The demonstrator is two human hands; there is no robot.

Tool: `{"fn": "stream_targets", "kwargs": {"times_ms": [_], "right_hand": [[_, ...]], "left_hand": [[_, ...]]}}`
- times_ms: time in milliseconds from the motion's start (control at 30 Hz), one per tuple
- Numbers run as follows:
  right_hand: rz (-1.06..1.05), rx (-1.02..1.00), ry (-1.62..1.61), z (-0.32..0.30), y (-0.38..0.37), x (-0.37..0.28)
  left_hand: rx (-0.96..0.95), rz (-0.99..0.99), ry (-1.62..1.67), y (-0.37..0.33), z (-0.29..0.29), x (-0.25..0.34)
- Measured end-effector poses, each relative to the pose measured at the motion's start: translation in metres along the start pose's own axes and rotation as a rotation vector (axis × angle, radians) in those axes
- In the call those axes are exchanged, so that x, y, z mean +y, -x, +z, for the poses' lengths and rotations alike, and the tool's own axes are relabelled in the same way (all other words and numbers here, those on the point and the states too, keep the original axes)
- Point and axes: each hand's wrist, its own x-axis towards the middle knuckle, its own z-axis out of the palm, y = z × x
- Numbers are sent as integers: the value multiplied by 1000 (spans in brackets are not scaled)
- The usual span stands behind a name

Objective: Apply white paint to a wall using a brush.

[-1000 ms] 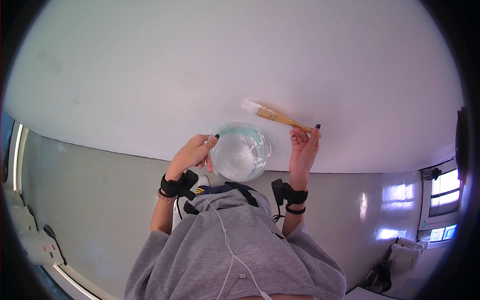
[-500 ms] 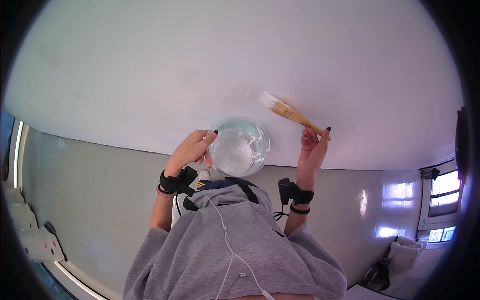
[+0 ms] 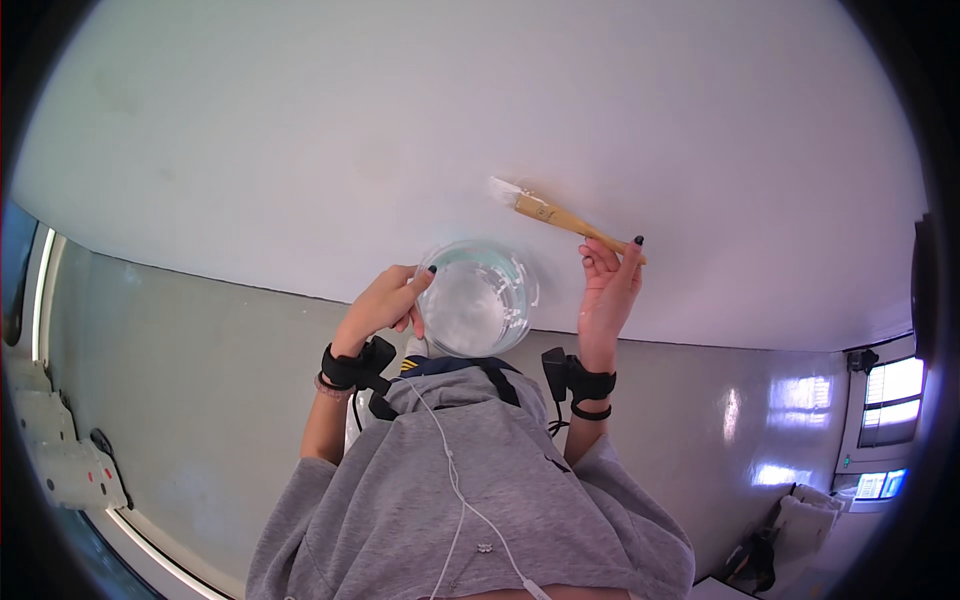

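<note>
My left hand (image 3: 388, 302) grips the side of a clear round bowl (image 3: 475, 300), its thumb over the rim. White smears, like paint or paste, cling to the inside of the bowl. In my right hand (image 3: 608, 285) is a flat brush (image 3: 560, 216) with a wooden handle, pinched near the handle's end. The brush slants up and left, its bristles coated in white, close to the white wall (image 3: 380, 110). Whether the bristles press on the wall, I cannot tell for sure. The bowl sits left of and below the brush, in front of my body.
A grey shiny floor (image 3: 220, 350) meets the wall along a dark line. At the lower right are a window (image 3: 888, 400) and pale bundled items (image 3: 800, 525). Whitish items (image 3: 75, 465) lie at the far left. Each wrist wears a black strapped device; a white cord hangs down my shirt.
My right hand has moved the brush to the left and slightly up along the wall. The bowl and my left hand have barely shifted.
</note>
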Motion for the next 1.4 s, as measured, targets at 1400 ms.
{"fn": "stream_targets", "kwargs": {"times_ms": [1400], "right_hand": [[-9,59,-17,13,1,2]], "left_hand": [[48,-58,34,14,-24,-43]]}}
